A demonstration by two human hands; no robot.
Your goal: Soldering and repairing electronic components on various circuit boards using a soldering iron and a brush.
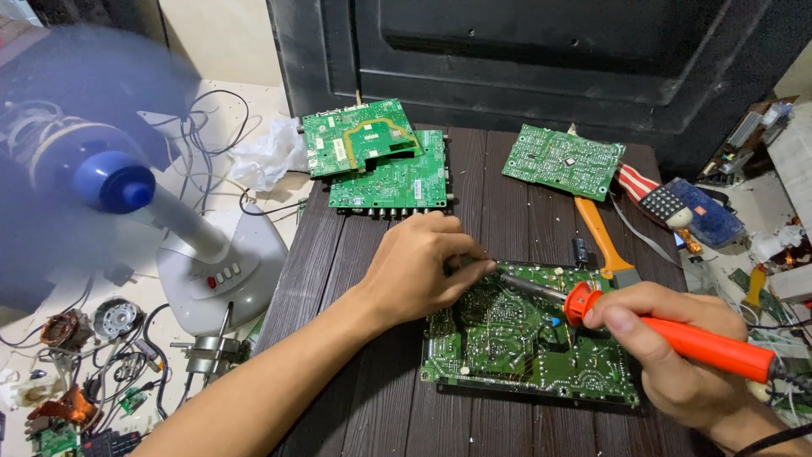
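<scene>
A green circuit board (524, 355) lies solder side up on a dark wooden table (338, 279). My right hand (677, 355) grips a soldering iron with an orange handle (702, 343); its metal tip rests on the board near the upper left. My left hand (419, 267) sits at the board's upper left corner, fingers pinched together close to the tip. Whether something thin is pinched between them is too small to tell.
Two stacked green boards (376, 161) and another green board (562, 161) lie at the table's far side. An orange-handled brush (605, 241) rests beside the work. A running desk fan (127, 186) stands left. Loose parts and wires litter the floor. A black panel (541, 51) stands behind.
</scene>
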